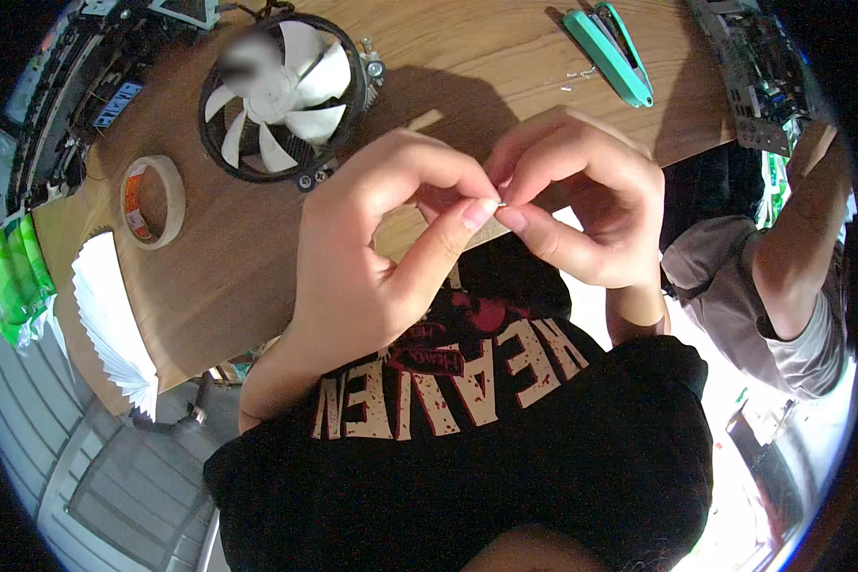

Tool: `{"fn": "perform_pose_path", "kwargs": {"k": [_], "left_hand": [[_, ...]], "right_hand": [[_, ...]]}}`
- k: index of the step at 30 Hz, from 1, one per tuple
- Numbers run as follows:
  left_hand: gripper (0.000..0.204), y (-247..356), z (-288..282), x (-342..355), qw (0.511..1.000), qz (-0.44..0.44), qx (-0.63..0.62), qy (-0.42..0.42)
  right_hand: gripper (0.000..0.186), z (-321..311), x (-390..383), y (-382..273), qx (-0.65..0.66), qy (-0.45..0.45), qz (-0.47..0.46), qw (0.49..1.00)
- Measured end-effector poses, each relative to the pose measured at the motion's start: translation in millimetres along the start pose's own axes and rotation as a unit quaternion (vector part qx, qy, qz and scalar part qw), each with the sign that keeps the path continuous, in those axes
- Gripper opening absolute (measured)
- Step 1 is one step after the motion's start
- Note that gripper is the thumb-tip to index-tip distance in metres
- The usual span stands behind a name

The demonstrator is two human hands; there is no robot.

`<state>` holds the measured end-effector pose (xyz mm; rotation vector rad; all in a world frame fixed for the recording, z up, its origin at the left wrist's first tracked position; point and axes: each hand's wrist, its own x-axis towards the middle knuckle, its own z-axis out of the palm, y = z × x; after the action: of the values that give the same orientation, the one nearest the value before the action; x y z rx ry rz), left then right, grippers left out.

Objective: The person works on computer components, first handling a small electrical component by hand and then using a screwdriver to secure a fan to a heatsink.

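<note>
My left hand (pixel 388 224) and my right hand (pixel 586 195) meet above the near edge of the table, in front of my chest. Thumb and forefinger of each are pinched together, tip to tip. Between them shows a tiny shiny piece (pixel 500 203), too small to name surely. Beyond my right hand lies a teal stapler (pixel 612 55), with several small loose metal bits (pixel 574 79) beside it, like staples. A computer cooling fan (pixel 281 95) with white blades and a black frame sits beyond my left hand.
On the left are a tape roll (pixel 153 203), a pleated white paper (pixel 114 319) at the table edge and a green packet (pixel 14 276). Electronics (pixel 67 124) stand far left, a circuit board (pixel 758 86) far right. Another person's arm (pixel 803 238) is at the right.
</note>
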<state>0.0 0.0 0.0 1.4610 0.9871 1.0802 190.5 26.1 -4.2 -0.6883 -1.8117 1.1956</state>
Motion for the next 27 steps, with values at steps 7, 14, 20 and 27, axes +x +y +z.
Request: {"fn": "perform_pose_path", "kwargs": {"k": [7, 14, 20, 27], "left_hand": [[0.006, 12, -3, 3, 0.990, 0.057, 0.128, 0.021], [0.011, 25, -10, 5, 0.972, 0.111, 0.195, 0.073], [0.007, 70, -20, 12, 0.962, 0.092, 0.231, 0.109], [0.007, 114, -53, 29, 0.939, 0.173, 0.266, 0.133]], "right_hand": [[0.017, 3, 6, -10, -0.025, 0.019, 0.049, 0.998], [0.011, 14, 24, -32, -0.208, 0.071, -0.032, 0.975], [0.014, 18, 51, -60, -0.276, 0.112, -0.141, 0.944], [0.018, 20, 96, -94, -0.317, 0.096, -0.255, 0.908]]}}
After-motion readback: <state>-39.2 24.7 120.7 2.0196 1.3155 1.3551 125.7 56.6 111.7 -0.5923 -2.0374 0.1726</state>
